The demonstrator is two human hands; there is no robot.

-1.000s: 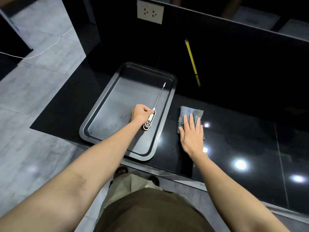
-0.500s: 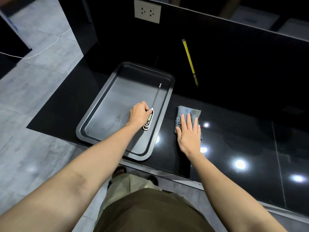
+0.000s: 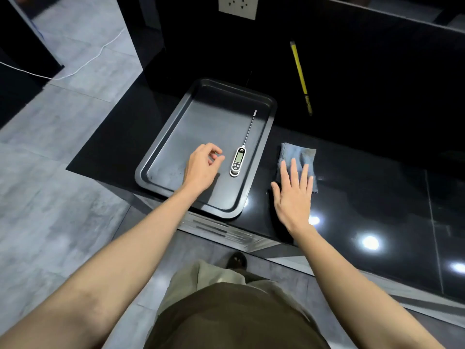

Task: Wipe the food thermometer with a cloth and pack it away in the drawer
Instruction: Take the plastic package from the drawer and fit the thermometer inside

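The food thermometer (image 3: pixel 238 161), white and grey with a small screen and a long thin metal probe pointing away from me, lies flat in a dark baking tray (image 3: pixel 161 161) on the black counter. My left hand (image 3: pixel 202 167) hovers just left of it, fingers loosely curled, holding nothing, a small gap from the thermometer's body. A folded blue-grey cloth (image 3: pixel 303 156) lies on the counter right of the tray. My right hand (image 3: pixel 293 192) rests flat with spread fingers over the cloth's near part.
A yellow pencil-like stick (image 3: pixel 300 74) leans against the black back wall beyond the tray. A white wall socket (image 3: pixel 237 6) sits above. The counter's front edge (image 3: pixel 226 231) runs below the tray, with grey floor tiles to the left. No drawer can be made out.
My left hand was closed on the thermometer's body and has let go, drawing back to the left. The right hand stays flat on the cloth. The camera has tilted a little.
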